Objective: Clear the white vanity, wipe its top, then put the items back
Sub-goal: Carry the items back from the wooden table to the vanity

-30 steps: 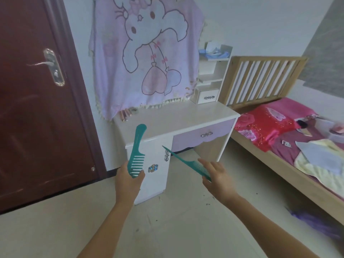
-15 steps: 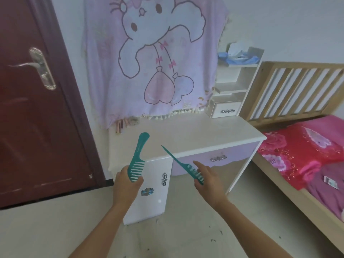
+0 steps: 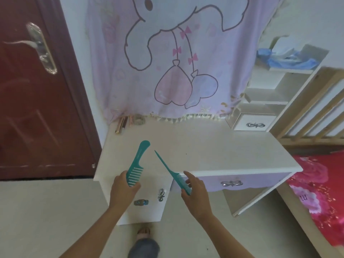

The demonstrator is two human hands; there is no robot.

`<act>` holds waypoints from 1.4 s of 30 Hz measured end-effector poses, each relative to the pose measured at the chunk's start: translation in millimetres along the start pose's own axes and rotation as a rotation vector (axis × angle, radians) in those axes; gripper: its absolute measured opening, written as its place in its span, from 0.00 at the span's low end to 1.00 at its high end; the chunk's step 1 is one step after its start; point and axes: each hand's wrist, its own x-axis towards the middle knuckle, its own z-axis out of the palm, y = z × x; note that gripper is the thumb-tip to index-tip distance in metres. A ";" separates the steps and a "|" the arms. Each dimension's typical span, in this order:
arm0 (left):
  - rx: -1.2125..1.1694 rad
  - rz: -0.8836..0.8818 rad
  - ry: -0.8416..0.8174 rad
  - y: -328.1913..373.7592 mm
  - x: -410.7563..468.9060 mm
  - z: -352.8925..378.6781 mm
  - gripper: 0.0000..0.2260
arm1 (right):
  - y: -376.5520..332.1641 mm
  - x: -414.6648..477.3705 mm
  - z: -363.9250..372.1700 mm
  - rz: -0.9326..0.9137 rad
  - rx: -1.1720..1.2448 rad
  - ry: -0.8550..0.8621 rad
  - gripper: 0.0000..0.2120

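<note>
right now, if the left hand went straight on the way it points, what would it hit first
Probably the vanity top: the left hand holds a wide comb pointing forward over the front edge, so the comb's handle would touch down first. Depth is unclear; it may pass above.

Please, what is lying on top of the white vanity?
On the vanity, at its back left corner, lie slim tubes and a small ring, perhaps a hair tie. The hanging cloth covers the back edge, so anything behind it is hidden.
</note>
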 end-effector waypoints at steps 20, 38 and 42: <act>0.370 -0.164 0.029 27.2 251.8 95.4 0.20 | 11.1 220.2 30.7 0.242 -0.082 -0.031 0.25; 0.664 -0.067 0.217 20.4 252.3 77.1 0.22 | -5.7 323.6 60.4 0.132 -0.067 -0.244 0.25; 0.785 -0.084 0.280 -17.5 233.9 45.9 0.24 | -13.1 336.0 84.2 0.203 0.047 -0.262 0.24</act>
